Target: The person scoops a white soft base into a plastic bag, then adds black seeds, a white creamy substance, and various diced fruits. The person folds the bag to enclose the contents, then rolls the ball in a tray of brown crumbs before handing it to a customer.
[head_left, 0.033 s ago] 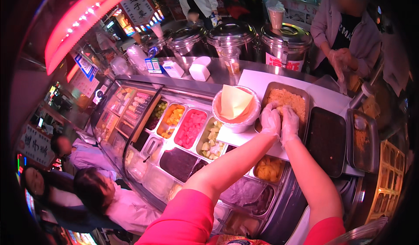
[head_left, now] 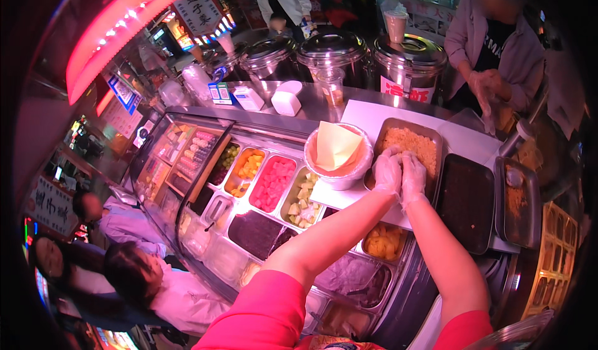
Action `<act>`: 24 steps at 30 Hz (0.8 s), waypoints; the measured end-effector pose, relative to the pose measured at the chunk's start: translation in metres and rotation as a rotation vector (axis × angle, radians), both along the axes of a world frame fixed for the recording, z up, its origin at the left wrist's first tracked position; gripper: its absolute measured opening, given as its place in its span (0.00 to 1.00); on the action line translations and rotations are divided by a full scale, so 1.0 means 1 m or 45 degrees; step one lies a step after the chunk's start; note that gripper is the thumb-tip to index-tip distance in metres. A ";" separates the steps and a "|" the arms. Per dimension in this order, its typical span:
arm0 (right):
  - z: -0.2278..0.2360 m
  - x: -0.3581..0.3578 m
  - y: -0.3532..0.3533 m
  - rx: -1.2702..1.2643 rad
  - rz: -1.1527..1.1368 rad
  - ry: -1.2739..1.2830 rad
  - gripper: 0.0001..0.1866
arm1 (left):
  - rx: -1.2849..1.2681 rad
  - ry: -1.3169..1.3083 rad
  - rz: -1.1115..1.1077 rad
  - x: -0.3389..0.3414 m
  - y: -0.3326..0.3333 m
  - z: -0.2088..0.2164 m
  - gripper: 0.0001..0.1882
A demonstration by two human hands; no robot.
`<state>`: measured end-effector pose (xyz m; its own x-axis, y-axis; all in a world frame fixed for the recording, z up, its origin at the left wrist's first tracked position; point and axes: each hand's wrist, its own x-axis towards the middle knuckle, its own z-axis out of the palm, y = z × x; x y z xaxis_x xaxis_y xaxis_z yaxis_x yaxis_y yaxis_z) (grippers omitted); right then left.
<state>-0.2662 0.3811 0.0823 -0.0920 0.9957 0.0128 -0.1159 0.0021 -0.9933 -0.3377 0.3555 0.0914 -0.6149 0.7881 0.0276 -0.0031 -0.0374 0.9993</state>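
My left hand [head_left: 387,174] and my right hand [head_left: 413,174], both in clear plastic gloves, are side by side at the near part of a rectangular metal tray [head_left: 440,139]. Tan, crumbly food [head_left: 411,139] covers the tray's bottom. The fingers of both hands are curled in toward each other, low at the crumbs. What lies between them, if anything, is hidden by the gloves. Just left of my left hand stands a round white tub [head_left: 341,178] with a sheet of pale yellow paper [head_left: 337,145] in it.
A dark tray [head_left: 466,203] and another tray [head_left: 522,206] with some crumbs lie to the right. Left is a glass-fronted case with pans of pink cubes [head_left: 273,183] and other fruit. Lidded metal drums [head_left: 408,63] stand beyond the counter. A gloved co-worker [head_left: 489,88] is at far right.
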 end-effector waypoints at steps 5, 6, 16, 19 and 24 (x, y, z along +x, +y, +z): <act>-0.010 -0.005 0.019 -0.370 0.047 0.281 0.21 | 0.060 0.224 -0.128 -0.007 0.012 -0.013 0.20; -0.008 -0.004 0.019 -0.394 0.076 0.437 0.22 | 0.070 0.157 -0.155 -0.005 0.013 -0.005 0.21; -0.023 0.024 0.086 -0.724 0.190 1.346 0.16 | 0.324 0.520 -0.174 -0.032 0.009 0.040 0.26; 0.022 0.001 0.034 -0.767 0.177 1.326 0.15 | 0.351 -0.644 -0.162 -0.020 0.006 0.012 0.32; 0.060 0.003 0.001 -0.214 -0.007 0.460 0.13 | 0.351 -1.572 -0.210 0.003 0.013 0.028 0.27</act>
